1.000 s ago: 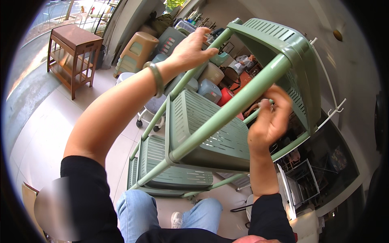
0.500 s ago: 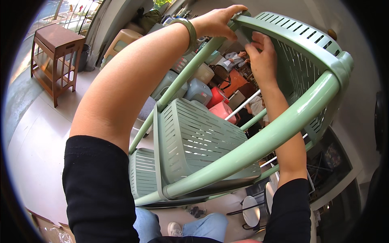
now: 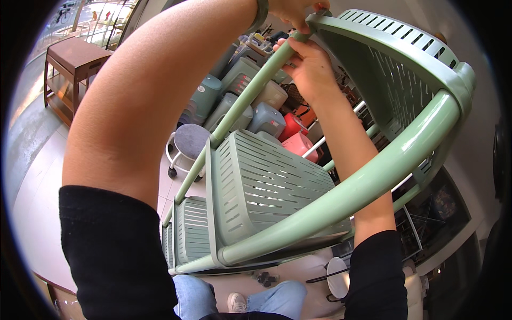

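A light green tiered plastic shelf rack [image 3: 277, 186] with slotted trays and tubular poles stands tilted in the view before me. At the upper end of its left pole, my left hand [image 3: 292, 9] is closed over the corner, its fingertips on a small dark end piece [image 3: 320, 15]. Just below, my right hand [image 3: 314, 69] wraps round the same pole [image 3: 256, 85], thumb and fingers on either side. My right forearm passes behind the thick near pole [image 3: 352, 202]. The top tray [image 3: 394, 37] sits to the right of both hands.
A brown wooden side stand [image 3: 80, 56] is at the far left. Behind the rack are a round grey stool on casters [image 3: 191, 141], several plastic bins and a red container [image 3: 293, 127]. Small dark pieces [image 3: 264, 278] lie on the floor near my shoe.
My right hand has moved left from beside the top tray onto the pole. My left hand has shifted up slightly, its fingers now bent over the pole's end.
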Demonstrator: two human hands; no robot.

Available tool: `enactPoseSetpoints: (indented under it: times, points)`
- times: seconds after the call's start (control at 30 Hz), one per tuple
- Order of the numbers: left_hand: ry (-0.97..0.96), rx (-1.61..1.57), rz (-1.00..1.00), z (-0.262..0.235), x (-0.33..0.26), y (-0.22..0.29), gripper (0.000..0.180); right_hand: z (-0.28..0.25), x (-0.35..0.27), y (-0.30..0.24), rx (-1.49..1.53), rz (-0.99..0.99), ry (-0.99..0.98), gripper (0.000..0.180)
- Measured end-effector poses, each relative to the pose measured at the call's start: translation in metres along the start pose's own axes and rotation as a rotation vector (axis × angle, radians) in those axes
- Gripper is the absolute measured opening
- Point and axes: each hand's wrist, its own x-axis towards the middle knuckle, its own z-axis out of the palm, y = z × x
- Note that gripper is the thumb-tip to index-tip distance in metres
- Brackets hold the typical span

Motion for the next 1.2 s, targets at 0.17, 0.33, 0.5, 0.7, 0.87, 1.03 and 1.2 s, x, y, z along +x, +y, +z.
enactPoseSetpoints:
  times: [0.17, 0.33, 0.5, 0.7, 0.87, 1.03, 1.2]
  points:
    - [-0.012, 0.062, -0.035, 0.005, 0.004, -0.008, 0.068, 0.029, 0.02, 0.016, 0.126, -0.095, 0.231, 0.016]
    - [0.063, 0.039, -0.089, 0.01, 0.005, -0.002, 0.053, 0.045, 0.028, 0.018, 0.102, -0.168, 0.39, 0.022]
    - [0.235, 0.042, 0.063, 0.014, -0.008, 0.01, 0.042, 0.037, 0.028, 0.016, 0.2, -0.16, 0.288, 0.024]
    - [0.243, -0.022, -0.021, 0.018, -0.006, 0.009, 0.043, 0.013, 0.035, 0.015, 0.38, -0.045, -0.144, 0.03]
    - [0.274, 0.018, 0.037, 0.02, -0.008, 0.01, 0.042, 0.016, 0.035, 0.017, 0.39, -0.049, -0.039, 0.028]
    - [0.267, 0.049, -0.06, 0.022, -0.006, 0.019, 0.042, 0.043, 0.029, 0.018, 0.108, -0.187, 0.392, 0.032]
    - [0.255, 0.033, -0.12, 0.018, -0.01, 0.029, 0.042, 0.052, 0.024, 0.014, 0.028, -0.212, 0.509, 0.028]
